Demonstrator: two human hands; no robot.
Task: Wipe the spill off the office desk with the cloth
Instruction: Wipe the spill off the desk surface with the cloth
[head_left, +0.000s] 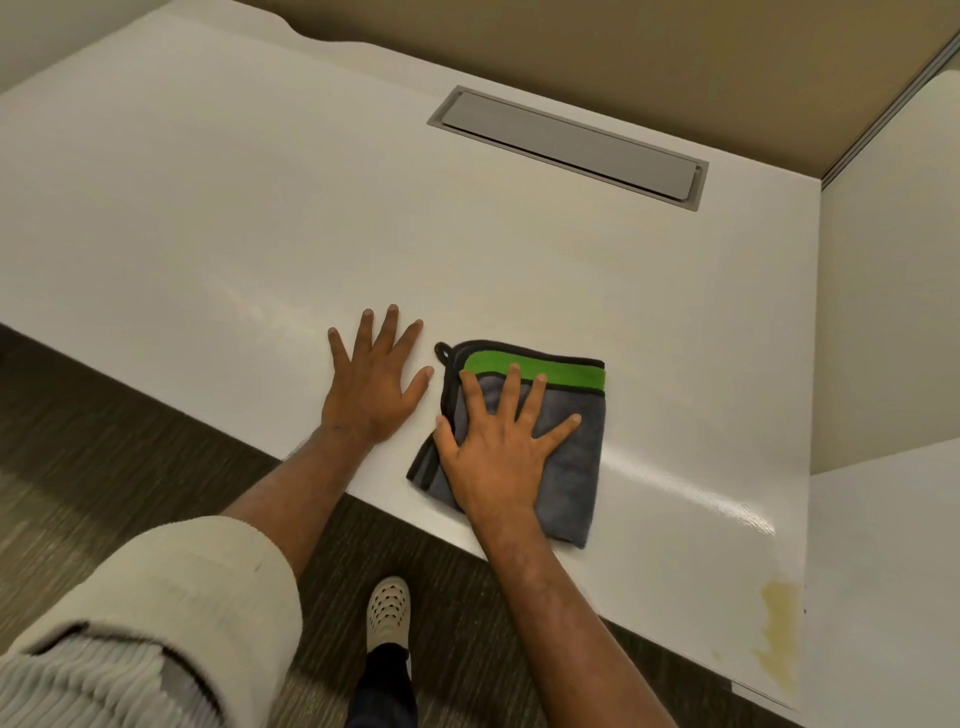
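A folded grey cloth (569, 457) with a green stripe and black trim lies flat near the front edge of the white desk (260, 218). My right hand (498, 441) presses palm-down on the cloth with fingers spread. My left hand (371, 379) rests flat on the bare desk just left of the cloth, fingers apart, holding nothing. A yellowish spill (779, 629) stains the desk's front right corner, well to the right of the cloth and apart from it.
A grey cable hatch (571, 145) is set into the desk near the back. A beige partition (675, 62) runs behind the desk and a white side panel (888, 322) bounds it on the right. Dark carpet (104, 441) and my shoe (388, 608) lie below the front edge.
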